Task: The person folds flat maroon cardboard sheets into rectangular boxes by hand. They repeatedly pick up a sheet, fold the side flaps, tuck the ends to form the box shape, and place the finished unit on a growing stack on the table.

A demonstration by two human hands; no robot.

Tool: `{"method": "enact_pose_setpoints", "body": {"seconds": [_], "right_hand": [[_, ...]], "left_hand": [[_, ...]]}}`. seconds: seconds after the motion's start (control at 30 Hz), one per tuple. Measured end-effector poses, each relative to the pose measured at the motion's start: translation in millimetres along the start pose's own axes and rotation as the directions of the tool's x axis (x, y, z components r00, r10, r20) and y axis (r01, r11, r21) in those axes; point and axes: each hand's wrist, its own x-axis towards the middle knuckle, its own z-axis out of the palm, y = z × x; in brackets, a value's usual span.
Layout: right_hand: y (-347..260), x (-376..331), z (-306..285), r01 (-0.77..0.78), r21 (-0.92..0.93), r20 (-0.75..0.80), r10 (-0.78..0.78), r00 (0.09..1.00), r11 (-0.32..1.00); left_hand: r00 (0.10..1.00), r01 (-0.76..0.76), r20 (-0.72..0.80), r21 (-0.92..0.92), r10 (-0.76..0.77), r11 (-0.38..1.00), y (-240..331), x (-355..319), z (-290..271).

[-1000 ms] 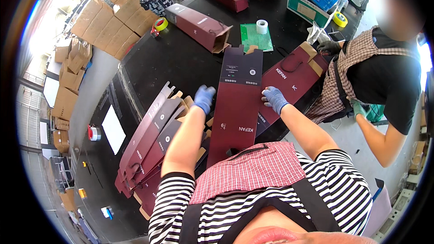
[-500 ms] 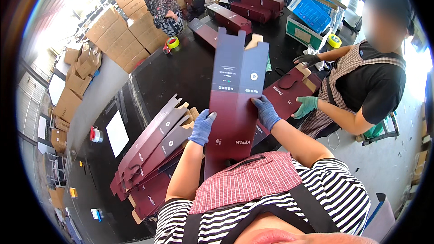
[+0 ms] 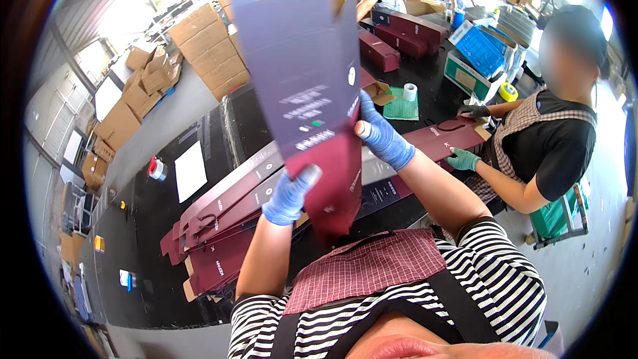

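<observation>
A long cardboard carton (image 3: 292,73), grey-blue on its upper half and maroon below, stands tilted in front of me with notched flaps at its top. My left hand (image 3: 289,198), in a blue glove, grips its left edge low down, the thumb on the front panel. Higher on the opposite edge, my right hand (image 3: 385,138), also blue-gloved with pale tape on a fingertip, closes on the cardboard. The carton is bent along a lengthwise fold, and its lower part is blurred. To my left lies a stack of flattened maroon cartons (image 3: 219,226) with cord handles.
On my right, a co-worker (image 3: 561,126) in dark and green gloves handles another maroon carton (image 3: 425,143). Formed boxes (image 3: 405,36) stand at the far side. A white sheet (image 3: 191,171), a tape roll (image 3: 157,168) and a green mat (image 3: 401,103) lie on the black table.
The carton has risen, swung left and folded more sharply along its length. Both my hands moved with it, still gripping. The co-worker's carton shifted to the right. My view tilted up slightly.
</observation>
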Motion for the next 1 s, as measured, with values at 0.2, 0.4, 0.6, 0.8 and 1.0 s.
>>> {"method": "enact_pose_setpoints", "body": {"seconds": [0.2,0.4,0.6,0.8,1.0], "right_hand": [[-4,-5,43,-0.058,0.165,0.369,-0.007,0.929,0.985],[-22,-25,34,-0.147,0.077,0.293,0.118,0.949,0.986],[12,-28,0,-0.232,0.270,0.400,0.110,0.910,0.935],[57,-20,0,-0.344,0.263,0.555,0.150,0.818,0.902],[-58,-23,33,-0.082,0.176,0.421,0.000,0.907,0.981]], "left_hand": [[0.984,-0.127,-0.133,-0.073,0.117,0.989,-12,-5,-5],[0.899,-0.320,-0.179,0.355,0.400,0.878,-44,-26,18],[0.958,-0.279,0.052,-0.065,0.282,0.958,21,-9,9],[0.972,-0.073,0.209,-0.145,0.103,0.987,75,-8,-13],[0.950,-0.302,-0.113,-0.084,0.292,0.950,73,-28,13]]}}
